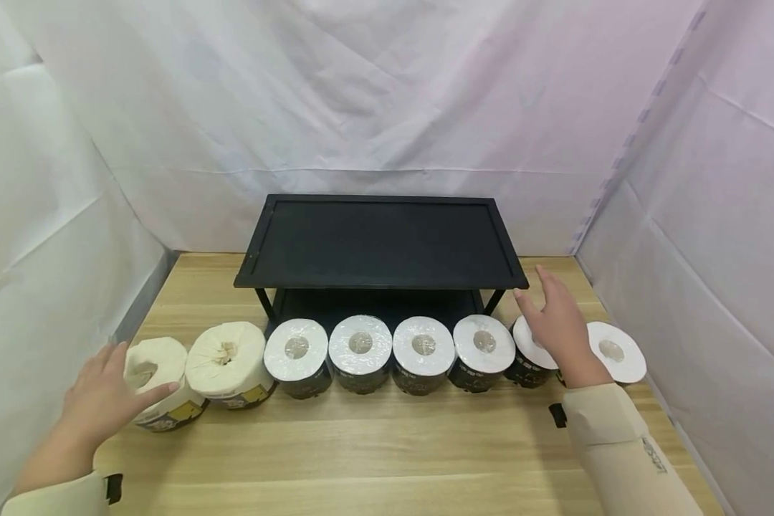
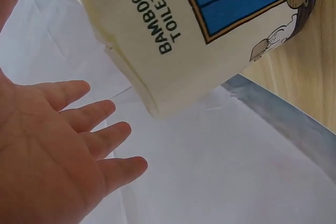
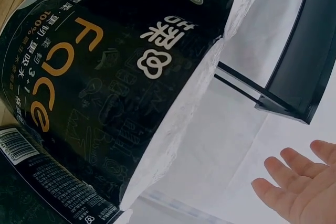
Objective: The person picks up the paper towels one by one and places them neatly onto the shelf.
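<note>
My left hand [image 1: 97, 401], fingers spread, is beside the leftmost cream toilet paper roll [image 1: 175, 358]. In the left wrist view its palm faces this roll [image 2: 136, 40], marked "bamboo" and "toilet paper", and a gap shows between them. A second cream roll [image 1: 248, 347] stands to its right. My right hand [image 1: 557, 326] hovers with extended fingers over the row's right part, partly hiding a black-wrapped toilet paper roll [image 1: 529, 370]. Seen from the right wrist, the hand [image 3: 304, 187] holds nothing and is apart from a black-wrapped roll [image 3: 105, 93] lettered "Face".
Several white-topped rolls in black wrappers, one of them in the middle [image 1: 423, 369], line up before a black two-tier rack [image 1: 387, 240]. Another roll [image 1: 628, 365] stands at the far right. White sheeting [image 1: 387, 93] surrounds the wooden table [image 1: 335, 459].
</note>
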Motion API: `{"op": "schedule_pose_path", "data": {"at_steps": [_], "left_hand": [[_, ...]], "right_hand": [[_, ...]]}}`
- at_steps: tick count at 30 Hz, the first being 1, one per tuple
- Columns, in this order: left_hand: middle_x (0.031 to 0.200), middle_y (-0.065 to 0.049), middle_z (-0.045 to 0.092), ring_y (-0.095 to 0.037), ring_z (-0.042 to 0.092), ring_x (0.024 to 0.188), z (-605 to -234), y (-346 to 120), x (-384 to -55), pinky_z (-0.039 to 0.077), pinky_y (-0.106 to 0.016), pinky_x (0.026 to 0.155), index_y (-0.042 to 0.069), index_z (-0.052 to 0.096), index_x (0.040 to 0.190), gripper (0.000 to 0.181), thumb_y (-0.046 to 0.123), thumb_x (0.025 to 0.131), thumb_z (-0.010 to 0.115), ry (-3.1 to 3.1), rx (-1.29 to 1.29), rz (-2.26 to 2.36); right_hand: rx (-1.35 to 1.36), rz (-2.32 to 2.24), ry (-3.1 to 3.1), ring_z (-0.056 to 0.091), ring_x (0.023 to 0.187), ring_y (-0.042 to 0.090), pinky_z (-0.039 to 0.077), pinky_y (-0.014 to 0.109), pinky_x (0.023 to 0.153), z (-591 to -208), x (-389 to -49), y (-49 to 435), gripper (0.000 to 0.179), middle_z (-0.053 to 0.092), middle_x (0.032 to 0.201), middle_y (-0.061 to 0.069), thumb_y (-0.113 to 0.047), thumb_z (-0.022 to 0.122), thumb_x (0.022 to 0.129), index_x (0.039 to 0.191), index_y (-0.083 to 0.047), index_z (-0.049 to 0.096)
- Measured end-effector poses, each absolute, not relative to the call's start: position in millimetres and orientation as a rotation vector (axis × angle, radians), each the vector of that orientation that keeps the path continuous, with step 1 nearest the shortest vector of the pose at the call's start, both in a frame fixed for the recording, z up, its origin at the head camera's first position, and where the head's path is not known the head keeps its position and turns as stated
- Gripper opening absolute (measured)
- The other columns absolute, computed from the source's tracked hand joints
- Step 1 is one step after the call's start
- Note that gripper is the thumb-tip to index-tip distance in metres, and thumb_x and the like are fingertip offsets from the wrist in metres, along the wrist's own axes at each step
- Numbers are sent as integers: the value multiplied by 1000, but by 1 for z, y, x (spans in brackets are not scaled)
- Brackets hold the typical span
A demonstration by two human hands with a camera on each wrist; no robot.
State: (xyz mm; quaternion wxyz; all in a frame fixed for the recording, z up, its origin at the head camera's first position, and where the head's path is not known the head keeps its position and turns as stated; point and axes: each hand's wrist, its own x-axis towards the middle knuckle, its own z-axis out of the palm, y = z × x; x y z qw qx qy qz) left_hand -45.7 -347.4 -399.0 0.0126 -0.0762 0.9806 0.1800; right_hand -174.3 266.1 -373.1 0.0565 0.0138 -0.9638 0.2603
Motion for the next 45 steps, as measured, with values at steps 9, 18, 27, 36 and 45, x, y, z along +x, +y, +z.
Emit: {"op": "schedule_pose_path", "data": {"at_steps": [9, 18, 27, 36, 45], "left_hand": [[137, -50, 15, -67, 17, 124, -405, -351, -41, 21, -81, 89, -24, 14, 139, 113, 48, 77, 76, 3078, -221, 548], [136, -52, 15, -65, 13, 128, -418, -354, -40, 17, -76, 100, -26, 12, 139, 115, 47, 77, 76, 3102, -185, 572], [129, -53, 24, -66, 23, 120, -426, -355, -44, 22, -74, 99, -29, 20, 133, 111, 44, 75, 79, 3143, -165, 570], [136, -53, 13, -66, 11, 128, -431, -354, -45, 12, -76, 102, -26, 10, 139, 113, 46, 80, 74, 3107, -211, 643], [141, -52, -1, -66, -3, 131, -429, -348, -47, 4, -76, 104, -22, -2, 142, 116, 49, 83, 69, 3051, -261, 719]], "right_hand": [[32, 858, -2943, 23, 138, 50, 24, 67, 108, -371, -188, 266, 73, 23, 153, 29, -50, 37, 101, 154, -4, 17], [-15, 947, -2968, 24, 138, 49, 25, 66, 108, -368, -201, 266, 73, 24, 154, 25, -51, 35, 101, 154, -5, 17], [-65, 1104, -2932, 30, 137, 47, 28, 62, 109, -369, -211, 269, 71, 30, 153, 22, -51, 32, 101, 153, -4, 21], [-117, 1180, -2905, 32, 136, 44, 30, 59, 110, -375, -218, 269, 66, 37, 149, 23, -47, 34, 102, 151, -3, 28], [-131, 1182, -2893, 35, 135, 44, 30, 56, 111, -378, -225, 271, 64, 40, 146, 26, -44, 34, 103, 148, 2, 32]]}}
